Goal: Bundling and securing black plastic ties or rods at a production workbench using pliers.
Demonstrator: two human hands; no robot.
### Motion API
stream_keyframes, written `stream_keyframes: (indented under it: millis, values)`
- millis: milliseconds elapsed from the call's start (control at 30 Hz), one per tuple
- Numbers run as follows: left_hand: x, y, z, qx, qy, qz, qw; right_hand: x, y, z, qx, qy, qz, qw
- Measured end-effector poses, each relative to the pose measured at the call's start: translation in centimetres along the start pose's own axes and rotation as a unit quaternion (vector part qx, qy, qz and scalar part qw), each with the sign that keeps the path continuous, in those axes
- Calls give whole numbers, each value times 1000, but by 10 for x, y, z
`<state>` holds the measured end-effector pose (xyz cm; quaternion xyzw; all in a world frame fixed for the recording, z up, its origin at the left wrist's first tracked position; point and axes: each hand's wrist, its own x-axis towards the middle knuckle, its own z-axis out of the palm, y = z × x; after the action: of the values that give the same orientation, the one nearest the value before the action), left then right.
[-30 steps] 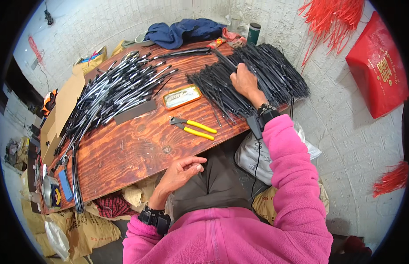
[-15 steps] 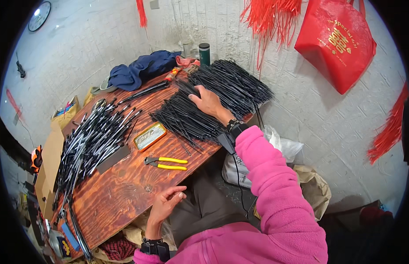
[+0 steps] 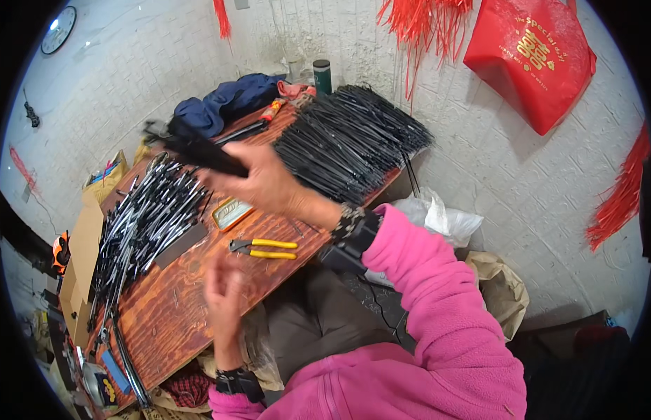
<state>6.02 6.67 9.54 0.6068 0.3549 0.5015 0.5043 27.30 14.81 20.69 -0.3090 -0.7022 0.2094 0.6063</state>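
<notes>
My right hand (image 3: 259, 178) is closed around a thick bundle of thin black strips (image 3: 206, 150), raised over the table and blurred by motion. Behind it, a broad pile of similar black strips (image 3: 360, 136) lies at the table's right side. To the left is a loose heap of black and silvery thin rods (image 3: 140, 224), beside a dark grey block (image 3: 182, 246). Over the near table edge, my left hand (image 3: 226, 290) is blurred, with thumb and fingers apart and nothing seen in them. Yellow-handled cutting pliers (image 3: 264, 248) lie just beyond it.
A shallow yellow-rimmed tin (image 3: 231, 213) sits mid-table, partly behind my right hand. Dark blue cloth (image 3: 231, 101) and a green lidded bottle (image 3: 322, 77) stand at the back. An open cardboard box (image 3: 82, 269) borders the left edge. A red bag (image 3: 532, 66) hangs on the wall.
My right hand has lifted a bundle of black strips off the near part of the right pile and swung it left. My left hand has shifted left and slightly up.
</notes>
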Motion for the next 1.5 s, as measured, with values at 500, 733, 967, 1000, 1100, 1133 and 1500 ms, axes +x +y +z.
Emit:
stream_keyframes:
  millis: [500,733,967,1000,1100,1133,1500]
  values:
    - [13,60,-39,67,0,117,991,-85,24,154,314,-66,61,945]
    - [19,58,-25,9,-62,173,983,-90,38,147,183,-90,-12,979]
    - [12,52,-15,-18,-51,160,986,-103,39,146,225,-139,78,961]
    - [13,51,-14,-22,-55,157,986,-104,38,147,242,-113,58,962]
    - [13,48,-12,-27,-66,152,986,-106,37,146,277,-60,15,959]
    - [14,46,-12,-55,-60,152,985,-109,38,142,242,-110,72,961]
    - [16,38,-57,-362,48,88,927,-150,1,108,340,-254,303,853]
